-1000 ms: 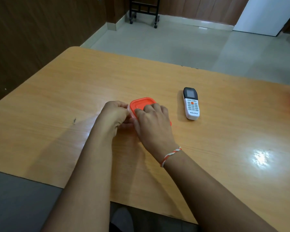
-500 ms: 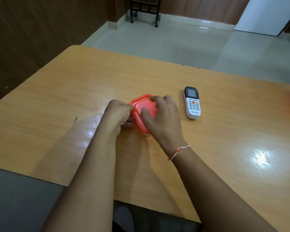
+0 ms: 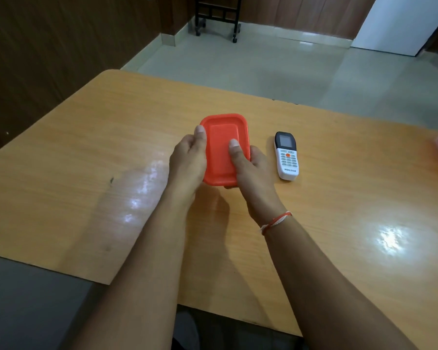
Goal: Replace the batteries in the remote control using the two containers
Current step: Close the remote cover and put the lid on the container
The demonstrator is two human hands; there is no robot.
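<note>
Both hands gripped the orange box (image 3: 221,147) above mid-desk (image 3: 86,152), left hand (image 3: 187,160) at its left rim, right hand (image 3: 250,168) thumb on top; the remote (image 3: 286,155), marked VOLTAS, lay just right.

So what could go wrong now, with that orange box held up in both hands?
The orange-lidded container is tilted up off the table, held by the left hand and right hand. If the lid pops off suddenly, whatever is inside might spill and roll away. A jerk could also knock the remote lying right beside it.
</note>
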